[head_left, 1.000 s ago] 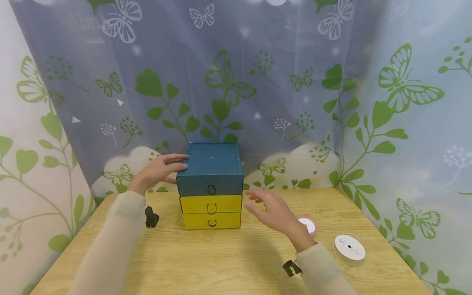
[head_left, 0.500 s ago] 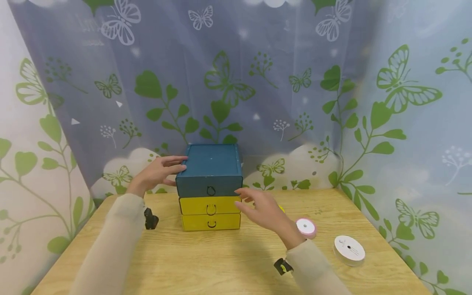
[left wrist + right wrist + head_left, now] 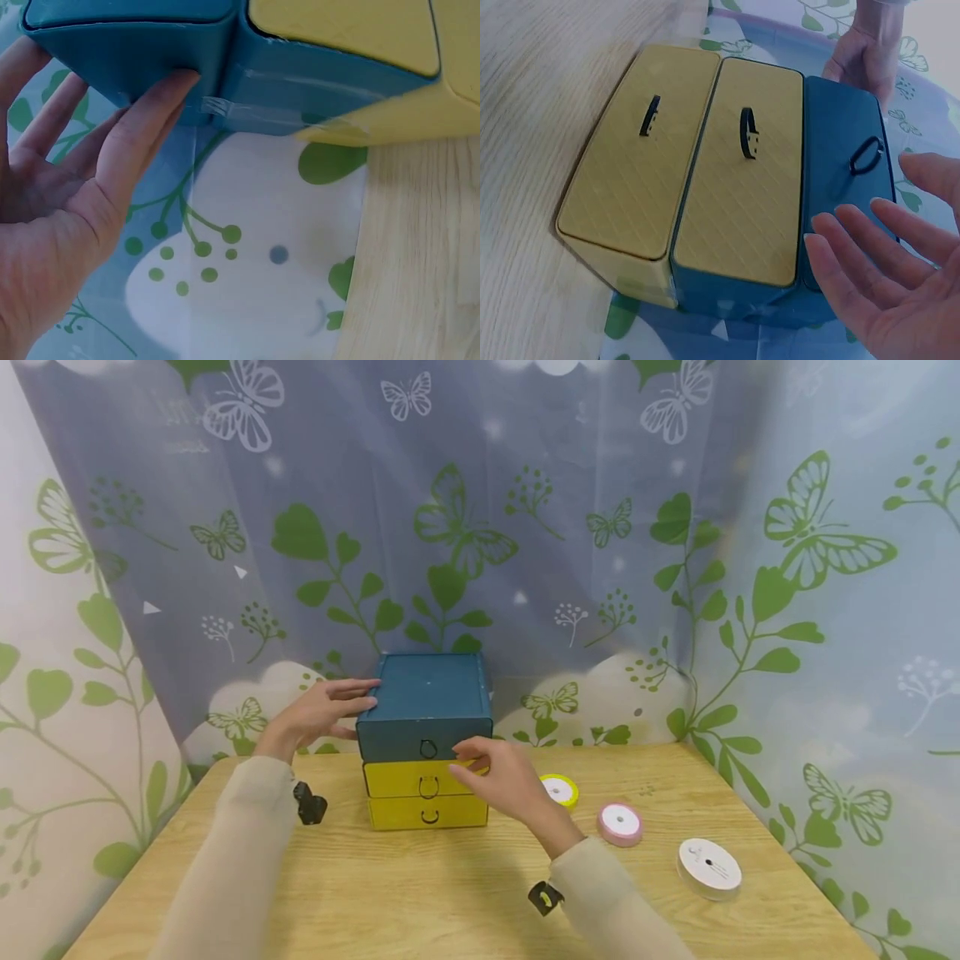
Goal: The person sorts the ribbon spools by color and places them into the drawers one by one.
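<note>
A small drawer cabinet (image 3: 429,689) stands at the back of the table, with one blue drawer (image 3: 390,739) above two yellow drawers (image 3: 390,812). Each front carries a black loop handle (image 3: 428,748). My left hand (image 3: 311,714) rests against the cabinet's upper left side, its fingertips at the top edge; the left wrist view shows straight fingers (image 3: 142,127) touching the blue side. My right hand (image 3: 506,777) hovers before the right part of the fronts, fingers loosely bent and apart from the handle. Nothing lies between those fingers in the right wrist view. All the drawers are pushed in.
Right of the cabinet, a yellow-edged ribbon spool (image 3: 559,791), a pink-edged spool (image 3: 620,824) and a larger white spool (image 3: 709,867) lie flat on the wooden table (image 3: 420,893). A butterfly-patterned curtain (image 3: 525,610) hangs behind and at both sides.
My right hand has moved left, from beside the cabinet to in front of its blue drawer, uncovering the yellow and pink spools. The left hand has stayed on the cabinet's side.
</note>
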A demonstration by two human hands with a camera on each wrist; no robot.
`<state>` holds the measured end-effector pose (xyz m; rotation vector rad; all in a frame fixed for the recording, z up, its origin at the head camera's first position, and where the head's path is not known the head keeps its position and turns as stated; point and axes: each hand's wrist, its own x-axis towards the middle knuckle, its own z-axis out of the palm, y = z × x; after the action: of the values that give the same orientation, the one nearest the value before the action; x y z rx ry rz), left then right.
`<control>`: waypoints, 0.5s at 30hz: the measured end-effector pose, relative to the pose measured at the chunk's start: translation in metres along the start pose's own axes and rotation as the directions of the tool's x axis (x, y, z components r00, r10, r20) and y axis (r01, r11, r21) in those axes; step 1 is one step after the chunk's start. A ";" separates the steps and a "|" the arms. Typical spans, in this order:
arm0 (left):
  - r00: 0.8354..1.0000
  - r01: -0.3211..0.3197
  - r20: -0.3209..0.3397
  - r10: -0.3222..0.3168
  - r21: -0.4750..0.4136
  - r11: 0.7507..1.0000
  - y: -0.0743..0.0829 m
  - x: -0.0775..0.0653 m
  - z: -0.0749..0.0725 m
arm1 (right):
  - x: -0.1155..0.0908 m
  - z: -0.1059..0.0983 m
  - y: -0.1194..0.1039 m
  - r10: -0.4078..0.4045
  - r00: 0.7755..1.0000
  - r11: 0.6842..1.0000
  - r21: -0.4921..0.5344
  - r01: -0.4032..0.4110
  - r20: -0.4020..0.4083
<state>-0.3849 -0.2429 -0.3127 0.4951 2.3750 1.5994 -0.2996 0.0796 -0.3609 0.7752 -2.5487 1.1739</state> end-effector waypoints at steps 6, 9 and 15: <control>1.000 0.011 0.016 -0.011 -0.022 1.000 -0.001 0.000 -0.001 | 0.006 0.011 -0.004 0.029 0.998 0.999 0.029 -0.028 -0.058; 1.000 0.021 0.006 -0.021 -0.029 0.999 0.000 0.000 0.000 | 0.009 0.016 -0.005 0.052 0.995 0.998 0.039 -0.049 -0.082; 0.999 0.044 -0.005 -0.044 -0.048 0.998 0.001 0.000 0.000 | 0.014 0.024 -0.006 0.107 0.990 0.992 0.072 -0.101 -0.087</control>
<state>-0.3847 -0.2424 -0.3124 0.4263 2.3294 1.6369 -0.3071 0.0531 -0.3668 0.5942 -2.5129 1.3028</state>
